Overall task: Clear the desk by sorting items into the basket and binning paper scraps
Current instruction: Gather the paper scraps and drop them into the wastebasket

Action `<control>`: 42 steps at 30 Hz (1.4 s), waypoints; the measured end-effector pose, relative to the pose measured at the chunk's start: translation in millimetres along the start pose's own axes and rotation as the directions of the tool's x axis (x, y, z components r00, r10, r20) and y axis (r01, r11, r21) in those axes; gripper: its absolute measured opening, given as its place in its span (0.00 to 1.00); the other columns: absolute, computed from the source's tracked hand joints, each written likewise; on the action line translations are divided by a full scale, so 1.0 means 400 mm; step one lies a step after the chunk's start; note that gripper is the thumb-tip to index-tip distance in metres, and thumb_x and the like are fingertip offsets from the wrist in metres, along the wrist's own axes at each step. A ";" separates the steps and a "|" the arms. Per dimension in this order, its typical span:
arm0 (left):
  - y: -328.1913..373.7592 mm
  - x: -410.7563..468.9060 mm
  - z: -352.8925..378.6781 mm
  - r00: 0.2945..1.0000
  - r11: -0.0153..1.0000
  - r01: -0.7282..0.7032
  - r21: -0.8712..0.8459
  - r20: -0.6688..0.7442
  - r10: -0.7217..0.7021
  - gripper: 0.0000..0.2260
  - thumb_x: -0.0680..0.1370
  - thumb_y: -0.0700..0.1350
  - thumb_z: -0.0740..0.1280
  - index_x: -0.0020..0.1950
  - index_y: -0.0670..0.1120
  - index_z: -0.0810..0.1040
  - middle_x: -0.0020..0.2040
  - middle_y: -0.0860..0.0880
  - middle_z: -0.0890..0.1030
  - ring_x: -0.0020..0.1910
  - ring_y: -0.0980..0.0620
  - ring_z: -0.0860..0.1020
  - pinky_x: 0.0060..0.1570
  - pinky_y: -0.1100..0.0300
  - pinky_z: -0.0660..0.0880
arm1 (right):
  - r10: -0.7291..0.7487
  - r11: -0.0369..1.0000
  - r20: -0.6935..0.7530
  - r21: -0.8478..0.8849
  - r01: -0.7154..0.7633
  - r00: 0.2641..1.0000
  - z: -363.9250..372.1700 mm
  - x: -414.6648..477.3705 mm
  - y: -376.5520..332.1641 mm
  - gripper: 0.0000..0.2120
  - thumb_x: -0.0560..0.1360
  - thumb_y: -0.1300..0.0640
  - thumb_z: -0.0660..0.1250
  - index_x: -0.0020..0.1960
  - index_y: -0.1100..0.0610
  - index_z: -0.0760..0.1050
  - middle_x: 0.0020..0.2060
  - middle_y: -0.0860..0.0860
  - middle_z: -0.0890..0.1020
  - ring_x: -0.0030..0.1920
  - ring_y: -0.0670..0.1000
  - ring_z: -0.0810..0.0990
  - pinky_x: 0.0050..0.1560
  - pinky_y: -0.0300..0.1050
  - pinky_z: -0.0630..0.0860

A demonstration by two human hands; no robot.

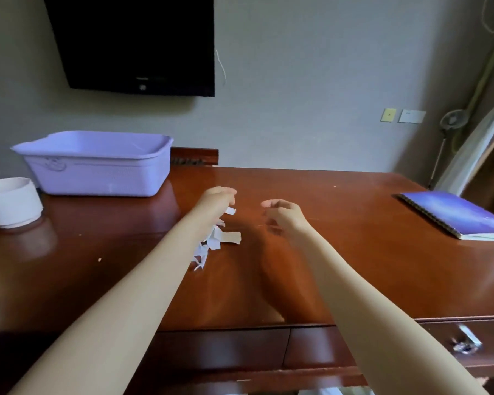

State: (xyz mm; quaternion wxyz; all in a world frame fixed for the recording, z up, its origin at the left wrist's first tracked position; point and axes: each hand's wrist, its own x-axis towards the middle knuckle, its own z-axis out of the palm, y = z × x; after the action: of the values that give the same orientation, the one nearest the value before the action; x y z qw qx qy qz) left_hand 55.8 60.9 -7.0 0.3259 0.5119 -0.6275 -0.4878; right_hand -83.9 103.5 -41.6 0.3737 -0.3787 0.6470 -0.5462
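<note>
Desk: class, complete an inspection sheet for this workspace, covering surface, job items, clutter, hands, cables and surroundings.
Surface: glossy wooden desk, a few small specks.
Job's things: paper scraps at centre; lilac basket back left; blue notebook at right; white tub far left.
Clutter: nothing seen.
Hands: left hand curled over the scraps, grip unclear; right hand loosely curled, empty.
Cables: thin cord hanging beside the television.
Surroundings: wall plates, fan, curtain.
</note>
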 end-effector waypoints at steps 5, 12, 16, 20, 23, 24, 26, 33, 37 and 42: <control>-0.045 0.007 -0.127 0.951 0.929 -0.015 0.371 0.291 -0.100 0.31 0.74 0.32 0.65 0.73 0.51 0.63 0.74 0.45 0.62 0.72 0.44 0.62 0.62 0.55 0.65 | -0.140 0.900 0.059 -0.410 0.152 0.988 0.109 0.058 -0.003 0.15 0.77 0.68 0.56 0.58 0.60 0.75 0.50 0.53 0.78 0.48 0.53 0.77 0.40 0.41 0.73; -0.106 0.021 -0.205 0.880 0.538 -0.170 0.825 0.373 -0.294 0.58 0.65 0.57 0.77 0.75 0.57 0.32 0.78 0.45 0.43 0.77 0.44 0.48 0.74 0.46 0.55 | -0.183 0.595 0.252 -0.741 0.311 0.950 0.209 0.140 0.019 0.21 0.79 0.55 0.56 0.72 0.53 0.63 0.73 0.55 0.63 0.72 0.57 0.61 0.70 0.53 0.62; -0.146 0.042 -0.204 0.920 0.500 -0.167 0.850 0.316 -0.231 0.59 0.63 0.59 0.77 0.75 0.58 0.32 0.78 0.46 0.42 0.77 0.39 0.41 0.73 0.42 0.50 | -0.081 0.485 0.333 -0.810 0.329 0.940 0.234 0.178 0.025 0.24 0.81 0.49 0.53 0.76 0.51 0.56 0.76 0.55 0.56 0.77 0.55 0.50 0.75 0.58 0.50; -0.160 0.070 -0.205 0.947 0.592 -0.182 0.785 0.302 -0.110 0.55 0.64 0.58 0.77 0.76 0.60 0.39 0.78 0.48 0.47 0.77 0.41 0.44 0.72 0.43 0.53 | 0.019 0.481 0.402 -0.806 0.344 0.915 0.252 0.199 0.013 0.24 0.81 0.47 0.52 0.75 0.51 0.58 0.75 0.53 0.59 0.75 0.55 0.55 0.75 0.57 0.49; -0.172 0.090 -0.199 0.963 0.624 -0.206 0.754 0.269 -0.008 0.47 0.67 0.58 0.74 0.76 0.58 0.47 0.76 0.49 0.53 0.75 0.44 0.52 0.71 0.47 0.55 | 0.031 0.534 0.491 -0.744 0.401 0.871 0.252 0.193 -0.013 0.19 0.81 0.53 0.53 0.71 0.53 0.68 0.70 0.52 0.68 0.68 0.53 0.68 0.67 0.47 0.66; -0.177 0.097 -0.195 0.967 0.647 -0.199 0.736 0.256 0.006 0.44 0.69 0.57 0.73 0.76 0.58 0.48 0.76 0.49 0.54 0.75 0.44 0.53 0.71 0.47 0.56 | 0.049 0.565 0.512 -0.722 0.399 0.857 0.250 0.186 -0.023 0.19 0.80 0.55 0.53 0.69 0.54 0.70 0.68 0.52 0.71 0.65 0.53 0.71 0.64 0.46 0.69; -0.186 0.106 -0.187 0.974 0.689 -0.179 0.703 0.224 0.024 0.39 0.71 0.56 0.71 0.76 0.57 0.52 0.76 0.48 0.56 0.74 0.44 0.54 0.70 0.47 0.58 | 0.101 0.618 0.557 -0.684 0.387 0.824 0.242 0.169 -0.042 0.19 0.79 0.54 0.54 0.66 0.56 0.73 0.66 0.52 0.74 0.65 0.54 0.72 0.67 0.48 0.69; -0.189 0.138 -0.139 0.983 0.839 -0.168 0.517 0.153 0.103 0.28 0.74 0.44 0.68 0.72 0.52 0.62 0.71 0.48 0.65 0.67 0.48 0.68 0.60 0.57 0.71 | 0.274 0.674 0.703 -0.627 0.390 0.657 0.186 0.110 -0.053 0.41 0.72 0.52 0.72 0.76 0.48 0.51 0.71 0.45 0.62 0.68 0.44 0.62 0.64 0.40 0.60; -0.181 0.144 -0.098 0.977 0.870 -0.203 0.450 0.147 0.152 0.26 0.75 0.39 0.65 0.72 0.51 0.64 0.70 0.49 0.69 0.67 0.51 0.70 0.58 0.62 0.68 | 0.008 0.675 0.677 -0.547 0.495 0.736 0.204 0.114 0.027 0.42 0.67 0.54 0.77 0.73 0.54 0.56 0.63 0.52 0.70 0.59 0.51 0.72 0.58 0.44 0.70; -0.183 0.142 -0.082 0.983 0.916 -0.183 0.356 0.094 0.159 0.24 0.77 0.37 0.61 0.72 0.52 0.64 0.67 0.48 0.71 0.61 0.51 0.72 0.50 0.64 0.70 | -0.179 0.785 0.572 -0.407 0.467 0.800 0.198 0.097 0.049 0.31 0.71 0.62 0.72 0.70 0.56 0.63 0.60 0.50 0.76 0.53 0.49 0.78 0.49 0.37 0.75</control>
State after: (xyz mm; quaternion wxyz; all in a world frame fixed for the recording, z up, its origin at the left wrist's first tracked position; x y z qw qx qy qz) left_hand 94.3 -2.6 -71.2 0.2473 0.4910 -0.7590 -0.3488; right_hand -31.2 37.5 -73.4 0.3069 -0.7045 0.5728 -0.2856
